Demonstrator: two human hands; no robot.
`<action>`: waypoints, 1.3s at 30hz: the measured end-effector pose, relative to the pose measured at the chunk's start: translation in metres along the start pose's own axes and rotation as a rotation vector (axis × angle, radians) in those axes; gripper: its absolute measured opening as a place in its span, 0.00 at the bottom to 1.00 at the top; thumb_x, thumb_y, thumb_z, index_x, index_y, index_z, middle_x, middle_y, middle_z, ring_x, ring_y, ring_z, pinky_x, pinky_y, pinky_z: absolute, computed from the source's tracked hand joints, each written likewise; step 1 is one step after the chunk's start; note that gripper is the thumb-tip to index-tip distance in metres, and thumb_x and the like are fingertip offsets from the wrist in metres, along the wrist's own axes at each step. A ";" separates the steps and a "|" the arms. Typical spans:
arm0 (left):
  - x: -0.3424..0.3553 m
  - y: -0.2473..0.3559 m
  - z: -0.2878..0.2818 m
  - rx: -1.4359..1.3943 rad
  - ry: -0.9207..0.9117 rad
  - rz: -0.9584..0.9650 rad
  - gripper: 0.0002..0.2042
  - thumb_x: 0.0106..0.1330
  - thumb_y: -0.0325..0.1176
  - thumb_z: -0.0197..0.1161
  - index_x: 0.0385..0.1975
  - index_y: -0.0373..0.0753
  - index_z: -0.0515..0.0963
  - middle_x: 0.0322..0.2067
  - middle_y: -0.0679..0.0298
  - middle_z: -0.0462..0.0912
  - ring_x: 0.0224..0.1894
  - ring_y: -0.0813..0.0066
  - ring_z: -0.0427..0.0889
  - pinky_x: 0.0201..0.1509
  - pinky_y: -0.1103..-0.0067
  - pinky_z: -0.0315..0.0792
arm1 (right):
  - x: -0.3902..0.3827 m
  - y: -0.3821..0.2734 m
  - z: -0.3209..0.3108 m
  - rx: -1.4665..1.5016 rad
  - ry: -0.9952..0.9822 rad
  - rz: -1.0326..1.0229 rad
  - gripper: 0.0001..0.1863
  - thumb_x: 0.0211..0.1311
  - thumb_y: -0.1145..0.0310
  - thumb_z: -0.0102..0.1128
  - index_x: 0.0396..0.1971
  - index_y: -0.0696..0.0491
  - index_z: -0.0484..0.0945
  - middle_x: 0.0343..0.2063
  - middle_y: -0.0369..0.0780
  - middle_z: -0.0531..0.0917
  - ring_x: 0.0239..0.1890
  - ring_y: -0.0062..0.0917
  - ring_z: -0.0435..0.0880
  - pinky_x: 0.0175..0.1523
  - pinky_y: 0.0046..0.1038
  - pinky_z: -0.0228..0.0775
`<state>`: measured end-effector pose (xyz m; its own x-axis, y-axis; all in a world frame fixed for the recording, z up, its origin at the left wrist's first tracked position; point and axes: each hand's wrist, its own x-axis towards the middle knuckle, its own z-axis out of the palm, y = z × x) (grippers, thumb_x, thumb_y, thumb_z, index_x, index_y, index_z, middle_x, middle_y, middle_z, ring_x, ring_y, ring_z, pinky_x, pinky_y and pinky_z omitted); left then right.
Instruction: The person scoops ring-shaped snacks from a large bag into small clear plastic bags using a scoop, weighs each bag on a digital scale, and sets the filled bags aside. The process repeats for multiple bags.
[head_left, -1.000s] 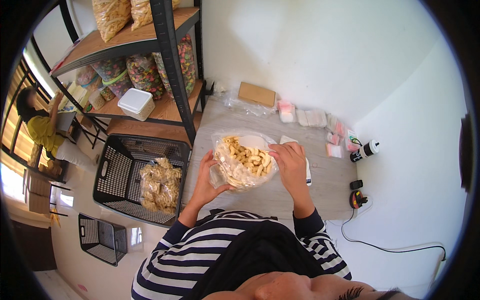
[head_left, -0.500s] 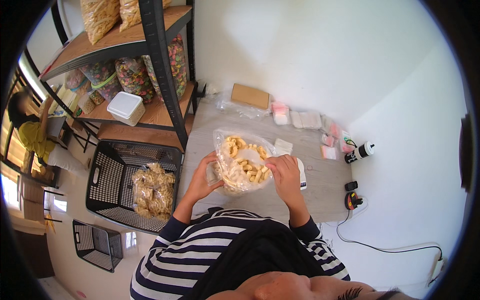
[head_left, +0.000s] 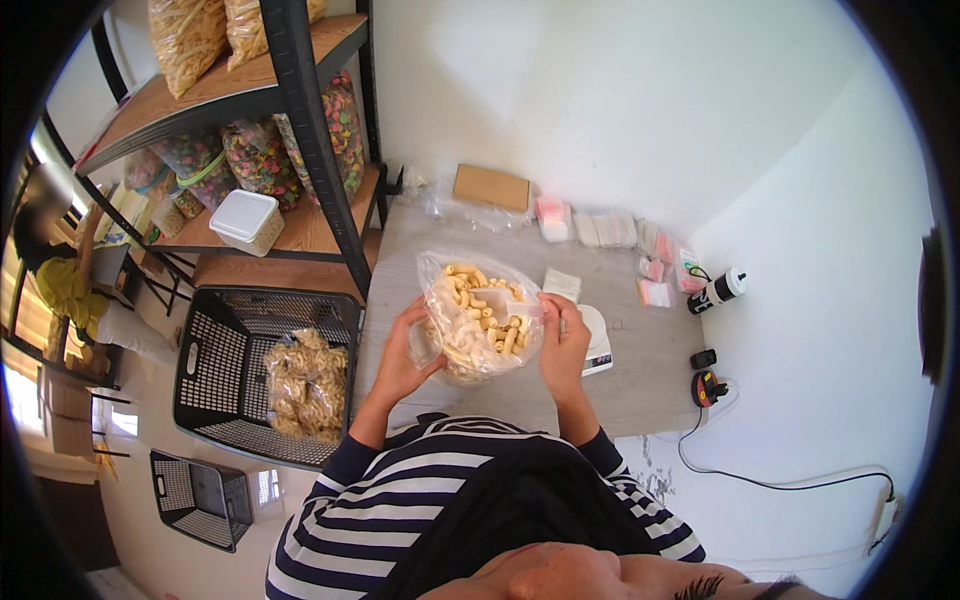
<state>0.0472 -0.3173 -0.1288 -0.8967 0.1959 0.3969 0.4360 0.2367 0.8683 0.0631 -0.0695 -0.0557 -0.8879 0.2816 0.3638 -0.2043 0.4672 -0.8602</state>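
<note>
A clear plastic bag (head_left: 478, 318) of pale, tube-shaped snacks is held up above the grey worktop (head_left: 640, 350), just in front of the person's chest. The left hand (head_left: 405, 350) cups the bag's side and underside, fingers curled against it, apparently to carry the weight. The right hand (head_left: 563, 340) pinches the bag's upper edge, fingers closed on the plastic, likely to keep the mouth steady. Just behind the right hand sits a small white scale (head_left: 597, 340). To the left, a black basket (head_left: 215, 370) on the floor holds filled snack bags (head_left: 303, 385), beneath wooden shelves (head_left: 290, 232) stacked with more.
</note>
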 end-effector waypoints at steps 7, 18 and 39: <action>-0.001 0.005 0.003 0.013 -0.013 -0.023 0.41 0.44 0.26 0.79 0.61 0.39 0.64 0.68 0.48 0.66 0.70 0.52 0.66 0.72 0.65 0.61 | -0.006 0.018 0.003 -0.062 -0.034 -0.104 0.12 0.75 0.68 0.52 0.44 0.58 0.82 0.37 0.40 0.85 0.37 0.23 0.79 0.45 0.24 0.71; -0.004 0.003 0.003 0.062 -0.043 -0.025 0.41 0.45 0.26 0.79 0.61 0.38 0.64 0.65 0.49 0.68 0.69 0.53 0.66 0.72 0.66 0.60 | 0.001 0.019 0.004 0.181 -0.025 0.142 0.13 0.74 0.68 0.52 0.46 0.57 0.83 0.32 0.36 0.85 0.31 0.17 0.79 0.39 0.21 0.72; 0.003 0.053 -0.016 0.287 0.095 -0.026 0.46 0.36 0.45 0.86 0.57 0.35 0.69 0.51 0.56 0.75 0.52 0.59 0.76 0.59 0.68 0.69 | 0.066 0.027 -0.037 0.410 -0.068 0.250 0.15 0.72 0.64 0.56 0.45 0.59 0.83 0.28 0.33 0.81 0.31 0.14 0.72 0.40 0.19 0.65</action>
<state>0.0669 -0.3191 -0.0767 -0.9051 0.0992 0.4134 0.4042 0.5024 0.7644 0.0146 -0.0069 -0.0414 -0.9527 0.2811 0.1158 -0.1148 0.0198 -0.9932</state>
